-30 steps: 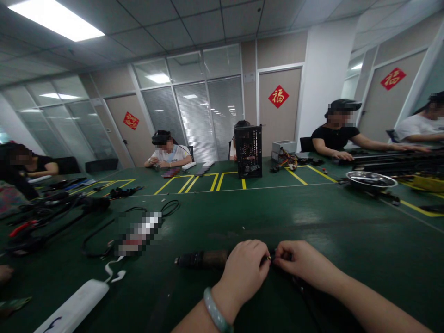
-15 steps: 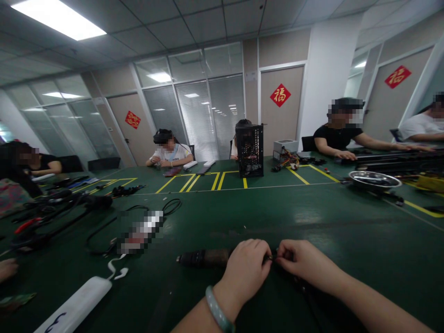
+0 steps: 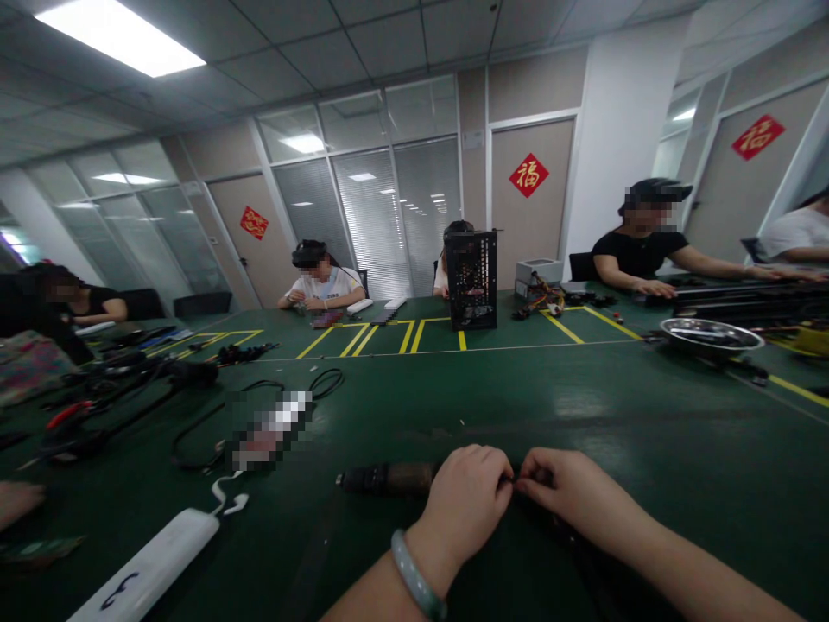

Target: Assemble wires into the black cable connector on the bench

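Left hand (image 3: 463,510) and right hand (image 3: 576,497) pinch small black part (image 3: 516,477) at the fingertips; dark tool (image 3: 389,477) just left. Keep pinch steady.

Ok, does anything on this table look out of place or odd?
One thing stands out: a pixelated patch on the green tabletop, beside a looped black cable. It hides whatever lies there, so I can't tell what the object is or whether it is damaged.

Matt black plastic cylinder (image 3: 389,478), glossy green tabletop (image 3: 583,415), polished steel bowl (image 3: 711,335).
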{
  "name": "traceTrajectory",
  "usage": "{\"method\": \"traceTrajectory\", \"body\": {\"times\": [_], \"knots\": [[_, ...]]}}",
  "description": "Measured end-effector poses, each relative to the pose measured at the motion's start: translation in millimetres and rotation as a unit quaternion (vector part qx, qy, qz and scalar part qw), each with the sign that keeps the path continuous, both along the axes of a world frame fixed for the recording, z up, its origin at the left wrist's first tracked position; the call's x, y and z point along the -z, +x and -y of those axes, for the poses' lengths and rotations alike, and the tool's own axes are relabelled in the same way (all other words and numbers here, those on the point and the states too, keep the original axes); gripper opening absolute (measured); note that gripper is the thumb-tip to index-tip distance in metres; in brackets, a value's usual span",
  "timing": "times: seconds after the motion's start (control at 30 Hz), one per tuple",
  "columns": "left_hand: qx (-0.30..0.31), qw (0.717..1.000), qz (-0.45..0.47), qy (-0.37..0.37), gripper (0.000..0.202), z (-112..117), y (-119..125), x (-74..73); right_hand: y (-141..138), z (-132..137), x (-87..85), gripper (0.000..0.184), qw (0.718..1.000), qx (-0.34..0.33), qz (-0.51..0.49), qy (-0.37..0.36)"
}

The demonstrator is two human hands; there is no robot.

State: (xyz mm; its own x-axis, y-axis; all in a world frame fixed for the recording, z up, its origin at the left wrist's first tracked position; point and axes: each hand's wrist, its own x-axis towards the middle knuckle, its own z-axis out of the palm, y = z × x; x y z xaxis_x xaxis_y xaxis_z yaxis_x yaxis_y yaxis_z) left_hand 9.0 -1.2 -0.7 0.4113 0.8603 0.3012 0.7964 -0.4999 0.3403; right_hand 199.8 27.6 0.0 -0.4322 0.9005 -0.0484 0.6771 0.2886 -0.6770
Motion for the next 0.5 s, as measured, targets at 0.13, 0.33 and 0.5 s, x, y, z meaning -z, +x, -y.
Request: {"method": "traceTrajectory", "body": {"times": [0.13,0.33,0.5], "knots": [[-0.014,1.0,0.003,0.0,0.012,-0.1,0.3,0.9,-2.2,1.8,-0.5,0.015,1.0,0.01,0.008,0.01],[-0.006,1.0,-0.011,-0.002,0.01,0.5,0.0,0.1,-2.5,1.6,1.0,0.015,1.0,0.009,0.014,0.014],[0.004,1.0,-0.02,0.004,0.006,-0.4,-0.2,0.0,-1.9,1.2,2.8,0.017,1.0,0.011,0.0,0.008]]}}
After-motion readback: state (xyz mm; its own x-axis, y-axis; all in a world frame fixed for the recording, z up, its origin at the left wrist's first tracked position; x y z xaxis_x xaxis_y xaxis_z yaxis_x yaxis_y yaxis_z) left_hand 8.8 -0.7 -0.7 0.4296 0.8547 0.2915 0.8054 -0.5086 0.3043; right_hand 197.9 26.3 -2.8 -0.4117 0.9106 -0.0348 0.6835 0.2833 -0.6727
